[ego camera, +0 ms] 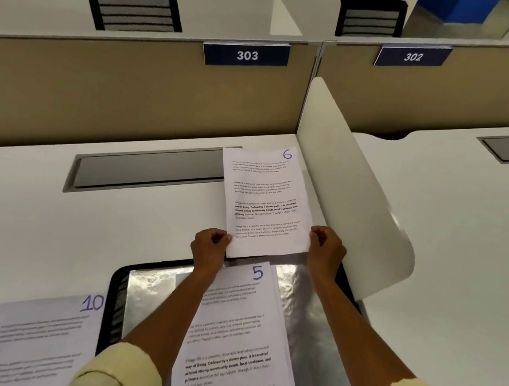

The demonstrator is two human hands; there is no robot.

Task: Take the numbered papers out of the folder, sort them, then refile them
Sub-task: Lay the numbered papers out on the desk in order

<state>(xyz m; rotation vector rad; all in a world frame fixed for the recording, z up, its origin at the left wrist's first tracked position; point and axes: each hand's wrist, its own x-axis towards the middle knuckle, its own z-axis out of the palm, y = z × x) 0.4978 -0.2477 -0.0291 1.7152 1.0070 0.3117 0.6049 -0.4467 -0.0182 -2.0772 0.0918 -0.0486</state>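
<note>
— Where the pale yellow sleeves cut across the near edge, what is lost from sight?

— Both elbows run out of the picture, and the left forearm covers the left part of the sheet marked 5. That sheet tops a stack lying on the open folder, whose black rim shows only at its far-left corner and along its left side; its shiny clear sleeve glares too much to tell what lies beneath. How many pages are in the stack cannot be told.

— And the printed text?

— Blurred. Only the handwritten blue numbers read clearly. The sheet marked 10 lies at near left on the white surface, just left of the folder, its near end cut off by the frame.

— The hands?

— The left hand pinches the near-left corner of the sheet marked 6, fingers curled tight with the thumb on top. The right hand pinches the near-right corner the same way. That sheet stretches away from the folder toward the far right, over the end of the grey cable tray, beside the white curved divider. Whether it rests on the surface or is held just above it cannot be told.

— Beyond that?

— Beige partition with plates 303 and 302, and two black chair backs.
</note>
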